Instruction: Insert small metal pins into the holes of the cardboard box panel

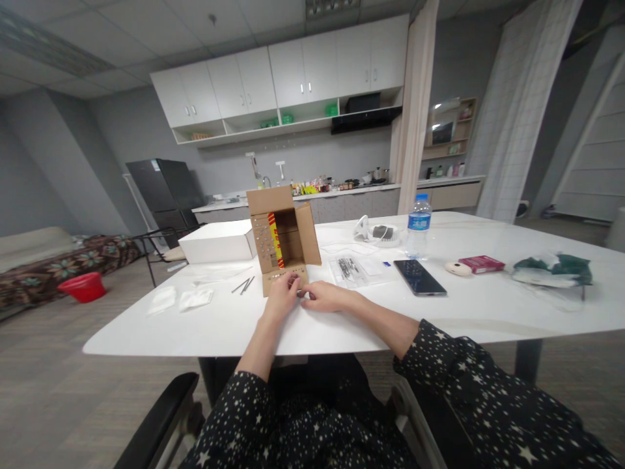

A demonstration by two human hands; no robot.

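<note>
The left hand [279,294] and the right hand [326,296] are meeting over the table [342,332], their fingers [312,290] curling narrowly; I cannot tell if they are holding something. From them, two thin metal pieces [247,286] are lying at nine o'clock, a phone [420,277] at three. At twelve, the cardboard box [266,244] is standing, flaps spread.

Matt and plain, that was cardboard on the brown box [290,234] at the dial's centre, with smooth plastic-looking tape [276,242] down it! Under it all spread the tabletop [317,332], slick and glossy. At eight o'clock, hard, metallic-looking rods [247,285]; at nine, a smooth-faced white box [215,246]. Three o'clock: clear plastic, the bottle [418,244]! Just past it, the phone [420,278] showed glassy gloss. And at four, the sleeve [469,374] was soft, matt cloth.
</note>
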